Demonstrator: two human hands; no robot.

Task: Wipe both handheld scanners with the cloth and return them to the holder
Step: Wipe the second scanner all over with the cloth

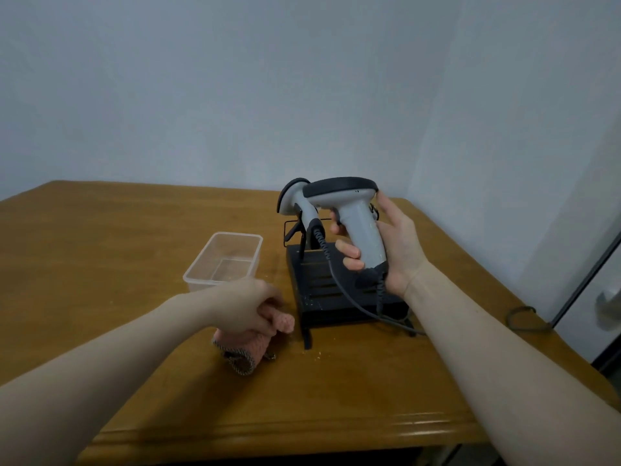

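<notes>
My right hand (pixel 386 250) grips the handle of a grey handheld scanner (pixel 349 210) with a black head, held upright above the black holder (pixel 332 290). Its coiled cable hangs down over the holder. A second grey scanner (pixel 297 205) rests in the holder's wire cradle at the back. My left hand (pixel 248 306) is closed on a pink cloth (pixel 255 344) with a striped edge, which lies on the table just left of the holder.
A transparent plastic container (pixel 223 260) stands on the wooden table (pixel 117 250) left of the holder. A dark cable (pixel 524 319) trails to the right table edge. A wall is close behind, and a door or cabinet stands at the right.
</notes>
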